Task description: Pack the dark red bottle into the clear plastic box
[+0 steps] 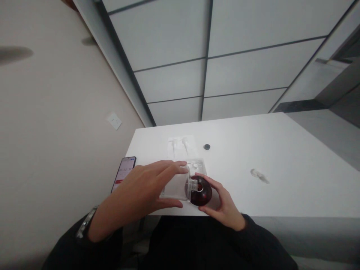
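Note:
My left hand (157, 180) is wrapped round a clear, square-sided bottle (176, 188), tipped on its side with its neck pointing right. That neck lies at the opening of a dark red, round, glossy container (204, 195). Whether the two touch, or liquid flows between them, I cannot make out. Fingers and thumb of my right hand (223, 204) grip the round container from its right side. Just behind both hands lies a clear item (200, 165) with a small round white part, largely hidden.
Two white pump heads (185, 144) lie on a white sheet at the back. A dark round cap (207, 147) is right of them. Some crumpled translucent material (259, 175) lies farther right. At the table's left edge rests a phone (123, 170), beside the wall.

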